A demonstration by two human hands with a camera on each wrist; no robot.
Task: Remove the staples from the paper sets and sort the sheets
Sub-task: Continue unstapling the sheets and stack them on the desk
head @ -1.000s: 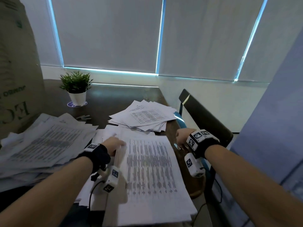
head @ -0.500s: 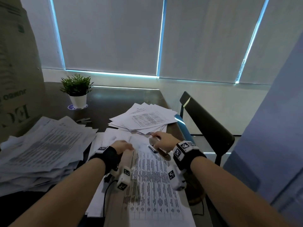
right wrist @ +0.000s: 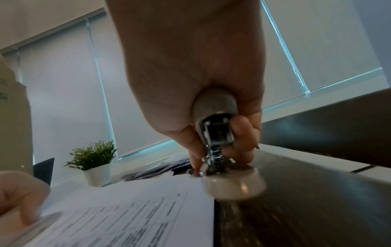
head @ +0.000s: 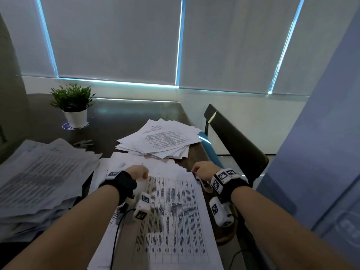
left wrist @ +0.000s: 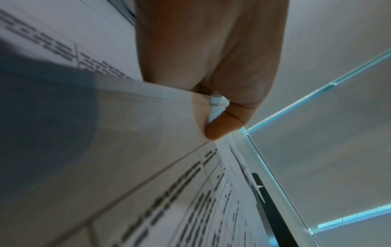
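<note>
Left hand [head: 138, 172] pinched top corner of white printed-table paper set [head: 175, 215] on dark counter [head: 124, 121]. Right hand [head: 204, 169] gripped chrome-and-grey stapler-style tool [right wrist: 220, 138] just beside set's right edge.

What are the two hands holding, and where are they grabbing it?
The left hand pinches the top corner of the white printed paper set. The right hand grips the shiny metal stapler-like tool round its middle, between thumb and fingers.
</note>
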